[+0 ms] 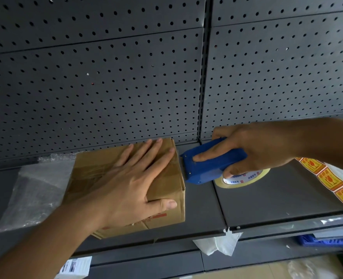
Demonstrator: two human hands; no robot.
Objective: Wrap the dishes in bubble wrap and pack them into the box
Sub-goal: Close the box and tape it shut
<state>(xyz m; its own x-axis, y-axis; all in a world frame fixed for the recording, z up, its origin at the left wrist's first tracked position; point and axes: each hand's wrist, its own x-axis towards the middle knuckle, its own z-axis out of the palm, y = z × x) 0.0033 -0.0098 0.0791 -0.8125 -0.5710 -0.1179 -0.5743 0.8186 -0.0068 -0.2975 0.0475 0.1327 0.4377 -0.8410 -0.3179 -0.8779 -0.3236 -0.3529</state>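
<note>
In the head view, the closed box [90, 166] is sitting on the grey shelf [277, 196]. The left hand [130, 178] is pressing flat on its taped top, fingers [156, 164] straight and spread. The right hand [255, 146] is gripping a blue tape dispenser [211, 166] at the box's right edge.

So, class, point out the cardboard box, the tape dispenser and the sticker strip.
cardboard box [90, 168]: head view, top face near its left corner.
tape dispenser [207, 170]: head view, blue side of its body.
sticker strip [325, 176]: head view, one yellow label.
</note>
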